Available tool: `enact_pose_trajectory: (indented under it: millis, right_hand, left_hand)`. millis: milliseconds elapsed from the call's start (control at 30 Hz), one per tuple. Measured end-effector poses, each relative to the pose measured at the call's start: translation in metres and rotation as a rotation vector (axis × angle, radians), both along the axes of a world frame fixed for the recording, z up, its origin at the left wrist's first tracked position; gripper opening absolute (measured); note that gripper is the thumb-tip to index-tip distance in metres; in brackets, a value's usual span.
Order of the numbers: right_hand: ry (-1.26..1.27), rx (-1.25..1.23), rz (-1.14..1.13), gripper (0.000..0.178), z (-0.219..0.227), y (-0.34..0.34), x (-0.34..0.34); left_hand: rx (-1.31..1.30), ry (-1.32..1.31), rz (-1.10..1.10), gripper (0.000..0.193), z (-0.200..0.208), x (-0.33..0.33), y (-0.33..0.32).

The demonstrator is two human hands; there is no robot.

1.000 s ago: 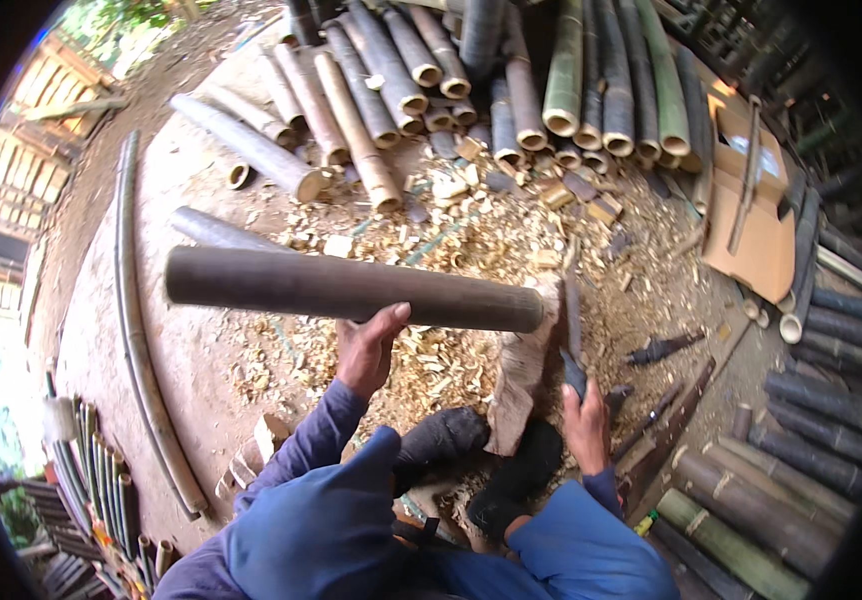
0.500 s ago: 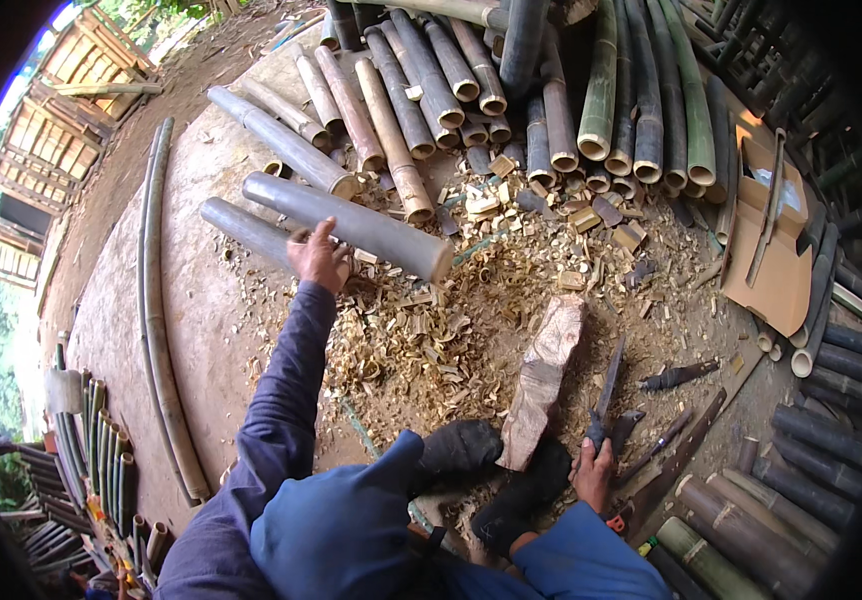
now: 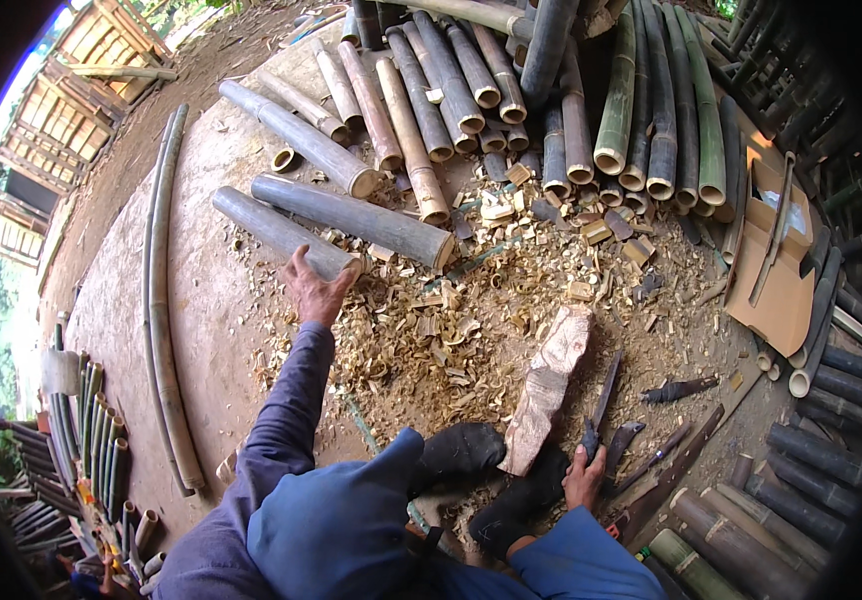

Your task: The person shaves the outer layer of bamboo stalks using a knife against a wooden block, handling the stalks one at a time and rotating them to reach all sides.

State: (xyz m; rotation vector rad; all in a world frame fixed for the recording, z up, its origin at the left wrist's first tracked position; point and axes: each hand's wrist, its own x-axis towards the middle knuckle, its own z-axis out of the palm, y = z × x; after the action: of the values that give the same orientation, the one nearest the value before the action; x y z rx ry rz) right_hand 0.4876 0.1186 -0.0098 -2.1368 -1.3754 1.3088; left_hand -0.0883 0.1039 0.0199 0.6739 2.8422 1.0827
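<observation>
My left hand (image 3: 315, 290) reaches forward with its fingers apart, at the near end of a short dark bamboo pole (image 3: 276, 230). Whether it touches the pole I cannot tell. Just beyond and to the right lies a second dark bamboo pole (image 3: 356, 218), its cut end toward the wood chips. Low on the right, my right hand (image 3: 584, 476) is closed around the handle of a long-bladed knife (image 3: 606, 392), blade pointing away from me. Between my feet and the chips, a pale hewn wood block (image 3: 548, 390) lies lengthwise beside the knife.
Wood chips (image 3: 421, 340) cover the ground ahead. Many bamboo poles (image 3: 616, 110) are piled at the far side, with more stacked (image 3: 821, 460) on the right. An open cardboard box (image 3: 776, 290) stands at right. Beside my right hand lie a dark sheath (image 3: 678, 389) and other tools.
The farther bamboo pole, held up by my left hand before, now rests on the ground. My left hand has come off it and back to the nearer pole's end. My right hand keeps the knife.
</observation>
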Motion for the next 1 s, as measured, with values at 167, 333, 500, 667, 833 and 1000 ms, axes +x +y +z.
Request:
enact_pose_trajectory:
  millis: [167,333,500,667,833,1000]
  right_hand:
    - [-0.031,0.027,0.018,0.066,-0.012,-0.006,-0.007]
    - [-0.124,0.151,0.02,0.066,-0.043,-0.008,0.016]
    - [-0.044,0.124,-0.097,0.065,-0.022,0.0,0.0]
    - [0.021,0.109,-0.102,0.068,-0.017,0.0,-0.017]
    - [0.007,0.11,-0.129,0.07,-0.011,0.002,-0.004]
    - [-0.014,-0.04,-0.106,0.076,-0.01,0.009,-0.009]
  left_hand:
    - [-0.074,0.102,-0.001,0.104,-0.003,-0.019,-0.008]
    - [-0.077,0.242,-0.174,0.098,0.005,0.004,-0.004]
    - [-0.008,0.078,-0.18,0.085,0.021,0.054,-0.035]
    - [-0.383,0.44,0.257,0.086,-0.052,-0.075,-0.232]
    - [-0.676,-0.177,1.063,0.099,-0.03,-0.114,-0.432]
    - [-0.773,-0.391,1.093,0.103,-0.005,-0.1,-0.559]
